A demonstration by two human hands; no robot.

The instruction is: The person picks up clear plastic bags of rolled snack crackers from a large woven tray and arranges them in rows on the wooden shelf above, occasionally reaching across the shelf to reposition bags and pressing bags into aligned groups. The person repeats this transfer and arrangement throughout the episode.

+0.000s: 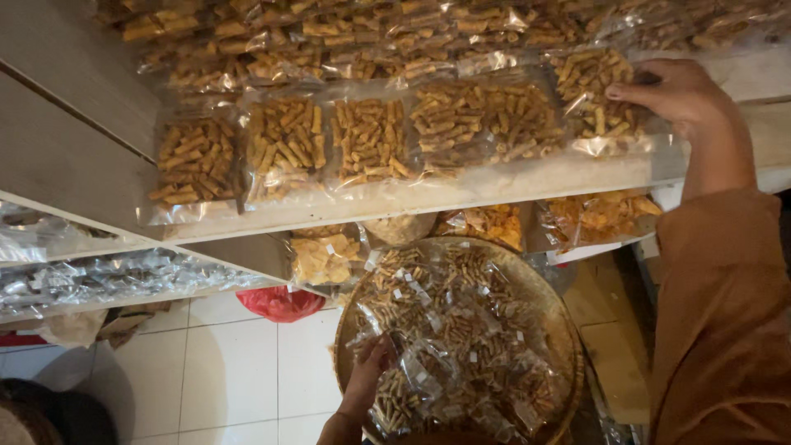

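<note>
- Two hands at work, well apart: right hand [674, 92] up on the white shelf [511, 183], left hand [368, 363] down in the round woven tray [568, 330].
- Right hand curled over the top edge of the end packet [589, 99], a clear bag of golden snack sticks; fingertips pinching its upper rim, apparently to keep it standing and squared against the row.
- Set side by side along the shelf front, a row of like packets [362, 140], faces outward, presumably for easy viewing; stacked flat behind them, further bags [329, 37].
- Left hand lying among the loose packets [461, 330] heaped in the tray, fingers bent around one at the near rim; firm grip or mere touch, cannot tell.
- Tray kept low and just beneath the shelf edge, likely so the heap stays within reach of the lower hand.
- On the lower shelf, bags of paler chips [325, 257] and orange crisps [597, 216], sorted apart by kind.
- Below on the white tiled floor [231, 363], a crumpled red bag [280, 303].
</note>
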